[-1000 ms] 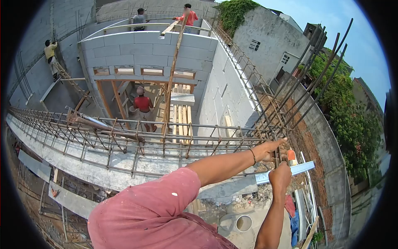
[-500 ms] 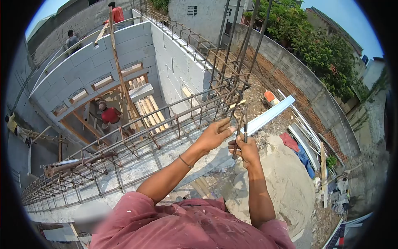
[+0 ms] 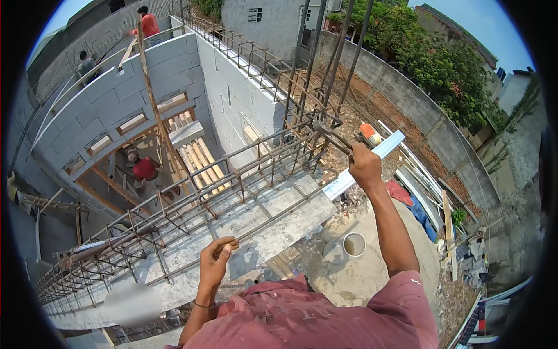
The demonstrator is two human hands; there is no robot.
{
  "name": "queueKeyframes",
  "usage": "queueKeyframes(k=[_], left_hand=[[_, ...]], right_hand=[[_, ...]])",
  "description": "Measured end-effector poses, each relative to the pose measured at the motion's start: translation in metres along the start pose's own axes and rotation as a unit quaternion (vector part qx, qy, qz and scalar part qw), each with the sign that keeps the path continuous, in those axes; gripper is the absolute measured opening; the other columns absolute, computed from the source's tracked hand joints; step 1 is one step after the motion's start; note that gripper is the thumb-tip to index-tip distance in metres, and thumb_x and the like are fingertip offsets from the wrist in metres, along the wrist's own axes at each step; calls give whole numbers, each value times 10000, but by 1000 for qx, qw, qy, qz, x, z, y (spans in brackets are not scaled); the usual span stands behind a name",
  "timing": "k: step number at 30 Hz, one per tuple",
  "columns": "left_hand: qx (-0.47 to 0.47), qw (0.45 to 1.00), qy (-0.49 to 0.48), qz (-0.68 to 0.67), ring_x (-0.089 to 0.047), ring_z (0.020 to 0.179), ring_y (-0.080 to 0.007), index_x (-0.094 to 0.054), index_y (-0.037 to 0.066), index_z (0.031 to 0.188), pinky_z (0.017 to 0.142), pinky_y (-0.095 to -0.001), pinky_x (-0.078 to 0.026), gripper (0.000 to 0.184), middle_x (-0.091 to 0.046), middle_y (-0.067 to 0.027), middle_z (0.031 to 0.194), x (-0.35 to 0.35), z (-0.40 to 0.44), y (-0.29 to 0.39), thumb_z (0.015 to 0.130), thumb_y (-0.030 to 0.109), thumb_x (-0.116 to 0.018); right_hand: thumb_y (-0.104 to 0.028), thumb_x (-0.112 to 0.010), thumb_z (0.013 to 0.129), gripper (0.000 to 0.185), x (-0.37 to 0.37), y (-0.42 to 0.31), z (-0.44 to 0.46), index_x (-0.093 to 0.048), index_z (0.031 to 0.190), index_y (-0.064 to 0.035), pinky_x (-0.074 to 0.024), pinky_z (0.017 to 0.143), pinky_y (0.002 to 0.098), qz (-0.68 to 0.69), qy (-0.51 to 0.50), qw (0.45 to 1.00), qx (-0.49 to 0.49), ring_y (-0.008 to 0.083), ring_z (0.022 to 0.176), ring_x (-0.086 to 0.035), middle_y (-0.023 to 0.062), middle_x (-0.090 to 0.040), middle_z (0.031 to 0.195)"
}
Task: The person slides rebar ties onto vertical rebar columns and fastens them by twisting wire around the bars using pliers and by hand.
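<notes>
At seven o'clock the left hand (image 3: 215,262) curls its fingers by a rebar rod (image 3: 273,218), its hold unclear; at three, the right hand (image 3: 366,167) clasps steel pincers (image 3: 336,138) angled to the rebar cage (image 3: 273,160) corner at one, apparently working that joint, which calls for a firm grip. Beneath the cage lies a pale, stained concrete ledge (image 3: 305,218); beyond, toward ten, stands an open-topped block-walled room (image 3: 174,64).

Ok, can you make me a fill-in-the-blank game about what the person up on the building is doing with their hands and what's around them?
The pincers are in the person's ____ hand.
The other hand, with a dark band at its wrist, is the ____ one.
The worker near the pale wooden poles wears a ____ shirt.
The sky is ____.

Missing words: right; left; red; blue.
</notes>
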State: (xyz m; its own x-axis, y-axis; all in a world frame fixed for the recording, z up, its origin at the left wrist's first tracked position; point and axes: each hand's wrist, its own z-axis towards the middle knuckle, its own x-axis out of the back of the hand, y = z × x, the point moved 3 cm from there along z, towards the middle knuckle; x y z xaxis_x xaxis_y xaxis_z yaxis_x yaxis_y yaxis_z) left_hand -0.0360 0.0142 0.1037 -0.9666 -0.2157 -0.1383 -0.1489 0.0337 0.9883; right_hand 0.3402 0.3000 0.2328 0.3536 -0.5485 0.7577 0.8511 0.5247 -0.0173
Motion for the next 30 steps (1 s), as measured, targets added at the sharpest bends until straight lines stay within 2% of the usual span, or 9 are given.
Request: queueKeyframes(k=[7, 11, 13, 15, 18, 21, 23, 24, 30], left_hand=[[-18, 996, 81, -28, -706, 1080, -277, -630, -85, 1237, 993, -382, -543, 290, -719, -211, 1153, 6, -10, 0, 1031, 115, -588], [-23, 994, 103, 34, -695, 1116, -249, -642, -52, 1251, 1008, -355, -524, 276, -724, -176, 1166, 16, -23, 8, 1030, 105, -588], [-55, 974, 162, 146, -707, 1075, -203, -699, -14, 1181, 970, -330, -531, 221, -747, -135, 1126, 32, -34, 8, 1009, 95, -614], [-86, 942, 234, 223, -720, 1037, -196, -721, -5, 1142, 928, -322, -539, 201, -763, -128, 1078, 48, -49, 10, 996, 100, -630], [-78, 913, 298, 266, -748, 971, -257, -734, 8, 1118, 863, -345, -558, 207, -763, -165, 1039, 75, -76, 8, 969, 134, -665], [-70, 895, 333, 289, -751, 964, -270, -735, 10, 1102, 844, -347, -561, 202, -761, -173, 1020, 97, -101, 5, 964, 142, -669], [-60, 883, 369, 285, -750, 957, -282, -739, 13, 1088, 837, -352, -564, 190, -760, -169, 1019, 109, -114, 2, 961, 135, -669], [-54, 878, 378, 287, -745, 959, -241, -743, 12, 1094, 848, -336, -559, 190, -765, -152, 1012, 114, -120, 4, 968, 129, -663], [-79, 818, 475, 313, -748, 936, -286, -747, 19, 1083, 836, -355, -569, 187, -759, -169, 1010, 142, -159, 28, 945, 128, -682]], right_hand=[[-84, -643, 881, 66, -9, 20, 20, -592, 905, -49, -497, 646, 553, -20, 12, 997, -78, 463, 733, -653, 213, -667, 778], [-103, -671, 966, 115, -13, -38, -16, -617, 914, -16, -427, 548, 462, 136, 3, 986, -94, 390, 573, -579, 187, -598, 652], [-114, -665, 979, 132, -30, -78, -55, -611, 911, -14, -361, 509, 408, 235, -51, 968, -67, 277, 502, -467, 141, -501, 595], [-123, -732, 932, 141, -51, -109, -88, -647, 904, -14, -386, 541, 382, 263, -209, 941, -41, 258, 529, -474, 115, -512, 612], [-173, -797, 877, 210, -72, -168, -110, -691, 962, -13, -422, 564, 382, 323, -258, 910, -15, 257, 545, -501, 111, -540, 642], [-238, -858, 799, 366, -94, -206, -108, -707, 1055, -25, -458, 588, 407, 364, -215, 904, 61, 272, 604, -552, 108, -595, 733], [-281, -887, 729, 474, -100, -225, -99, -707, 1100, -48, -485, 613, 408, 194, -223, 944, 149, 286, 681, -591, 98, -639, 844], [-295, -886, 705, 563, -111, -226, -99, -702, 1190, -77, -506, 751, 425, 193, -264, 932, 155, 318, 835, -600, 111, -642, 974], [-237, -843, 780, 466, -111, -269, -93, -693, 1191, -76, -413, 987, 514, 262, -211, 918, 212, 376, 1124, -532, 151, -618, 1197]])
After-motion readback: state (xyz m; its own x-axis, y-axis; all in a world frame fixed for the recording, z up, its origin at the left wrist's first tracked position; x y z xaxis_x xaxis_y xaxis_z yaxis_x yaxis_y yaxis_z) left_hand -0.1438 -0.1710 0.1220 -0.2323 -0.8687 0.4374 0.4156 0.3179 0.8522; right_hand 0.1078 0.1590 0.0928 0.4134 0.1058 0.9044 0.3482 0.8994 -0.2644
